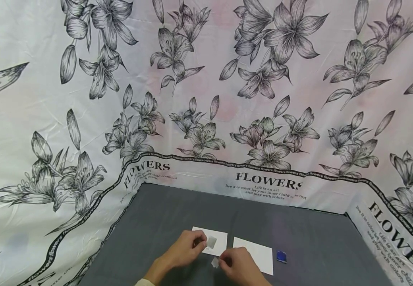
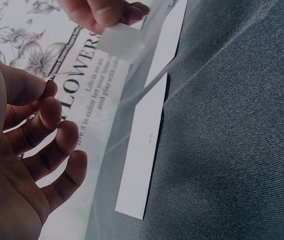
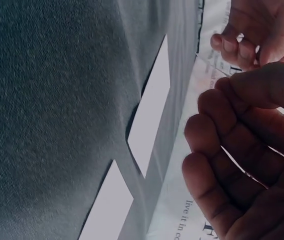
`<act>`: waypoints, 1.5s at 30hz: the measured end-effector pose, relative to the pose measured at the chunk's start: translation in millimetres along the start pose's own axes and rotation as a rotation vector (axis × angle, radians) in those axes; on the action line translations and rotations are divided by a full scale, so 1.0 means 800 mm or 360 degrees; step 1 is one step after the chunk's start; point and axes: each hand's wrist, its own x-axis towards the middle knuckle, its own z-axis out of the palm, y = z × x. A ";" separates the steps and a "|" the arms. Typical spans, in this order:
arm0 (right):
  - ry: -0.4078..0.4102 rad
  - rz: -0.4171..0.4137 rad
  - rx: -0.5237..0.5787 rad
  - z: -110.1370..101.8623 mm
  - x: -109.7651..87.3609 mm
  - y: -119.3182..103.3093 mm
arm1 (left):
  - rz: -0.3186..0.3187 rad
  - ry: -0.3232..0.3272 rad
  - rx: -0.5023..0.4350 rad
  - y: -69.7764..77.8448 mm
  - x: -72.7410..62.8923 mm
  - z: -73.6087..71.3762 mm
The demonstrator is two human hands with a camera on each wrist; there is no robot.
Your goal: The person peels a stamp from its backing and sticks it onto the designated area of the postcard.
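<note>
My left hand is over the left white card, thumb and index finger pinching a small grey see-through square at its edge. To the right, my right hand pinches a small whitish translucent piece, held just in front of the same card. In the left wrist view this piece looks like a thin square sheet hanging from the right fingertips. The other fingers of the left hand curl loosely. A few small dark marks show on the left card in that view.
A second white card lies beside the first, partly behind my right hand. Right of it lies a small blue-purple square. Dark grey cloth covers the table, and flower-printed curtains enclose its back and sides.
</note>
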 end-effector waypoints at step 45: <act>-0.0479 0.0643 0.0399 0.097 -0.006 0.083 | -0.0028 -0.0013 -0.0038 0.004 -0.002 0.003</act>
